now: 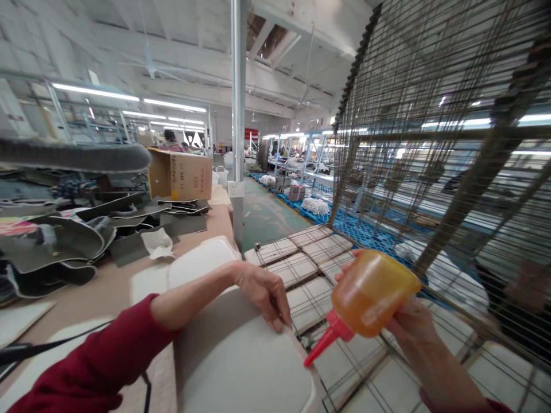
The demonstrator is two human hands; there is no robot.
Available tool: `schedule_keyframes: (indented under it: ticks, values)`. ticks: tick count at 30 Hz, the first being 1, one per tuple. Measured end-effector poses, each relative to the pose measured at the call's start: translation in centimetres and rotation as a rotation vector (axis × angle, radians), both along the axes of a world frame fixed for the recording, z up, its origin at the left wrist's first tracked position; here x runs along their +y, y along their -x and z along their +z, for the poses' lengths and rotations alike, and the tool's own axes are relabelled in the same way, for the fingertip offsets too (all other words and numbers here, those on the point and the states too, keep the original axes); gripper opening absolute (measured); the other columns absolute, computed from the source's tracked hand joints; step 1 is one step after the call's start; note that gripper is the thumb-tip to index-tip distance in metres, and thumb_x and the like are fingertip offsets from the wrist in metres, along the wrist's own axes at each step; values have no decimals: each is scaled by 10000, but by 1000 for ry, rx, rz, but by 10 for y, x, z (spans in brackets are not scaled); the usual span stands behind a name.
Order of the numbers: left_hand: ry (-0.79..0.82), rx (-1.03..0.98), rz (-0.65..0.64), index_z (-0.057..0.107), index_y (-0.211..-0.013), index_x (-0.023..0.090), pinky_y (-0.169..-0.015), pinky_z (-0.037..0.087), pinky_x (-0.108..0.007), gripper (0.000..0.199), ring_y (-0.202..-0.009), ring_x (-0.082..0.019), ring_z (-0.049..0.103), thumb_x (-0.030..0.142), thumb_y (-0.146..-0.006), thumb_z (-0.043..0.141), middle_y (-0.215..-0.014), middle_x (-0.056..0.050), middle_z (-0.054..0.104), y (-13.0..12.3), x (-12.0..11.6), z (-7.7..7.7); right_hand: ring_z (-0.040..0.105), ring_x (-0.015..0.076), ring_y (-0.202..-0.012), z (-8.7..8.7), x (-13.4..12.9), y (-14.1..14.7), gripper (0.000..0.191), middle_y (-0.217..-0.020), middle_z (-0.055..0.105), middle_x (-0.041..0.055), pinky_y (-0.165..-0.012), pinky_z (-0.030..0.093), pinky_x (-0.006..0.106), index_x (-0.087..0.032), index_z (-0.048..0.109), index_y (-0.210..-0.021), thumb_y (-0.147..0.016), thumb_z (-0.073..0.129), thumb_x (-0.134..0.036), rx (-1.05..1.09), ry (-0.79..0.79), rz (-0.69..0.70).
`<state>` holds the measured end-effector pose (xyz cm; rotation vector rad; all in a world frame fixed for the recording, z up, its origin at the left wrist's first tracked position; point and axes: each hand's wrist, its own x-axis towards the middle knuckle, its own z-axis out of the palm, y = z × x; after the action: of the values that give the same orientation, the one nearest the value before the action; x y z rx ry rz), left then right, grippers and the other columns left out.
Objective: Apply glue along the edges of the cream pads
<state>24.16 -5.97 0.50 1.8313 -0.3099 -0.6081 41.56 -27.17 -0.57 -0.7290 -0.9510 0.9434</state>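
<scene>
A squeeze bottle (pixel 370 295) of amber liquid is tipped down in my right hand (pixel 408 321), which is wrapped round its far side and base. Its red nozzle (pixel 321 347) points at the right edge of a white rounded panel (pixel 241 355). My left hand (pixel 264 292) pinches that panel's edge, a little above the nozzle tip. The panel's lower part runs out of view. Another white panel (pixel 202 261) lies behind my left wrist.
A wire rack (pixel 318 267) holding pale pads stands at the right, with more wire shelves (pixel 400 103) tilted up above it. Dark cut pieces (pixel 64 235) and a cardboard box (pixel 189 175) are on the left table. A metal post (pixel 238 115) rises ahead.
</scene>
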Motion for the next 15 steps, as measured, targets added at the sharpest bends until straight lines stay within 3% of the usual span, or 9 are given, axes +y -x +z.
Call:
schedule_keyframes:
  ticks: [15]
  values:
    - [16,-18,9,709,-1007,47,-743,496,-182,419,-858,-190,651,319,-689,722,-868,-31,723,13,5,-4,577,326,-1024,-3,-1,5,595,-1000,656,99,-879,437,495,-309,572,-1171,-630,752,-479,4,56,63]
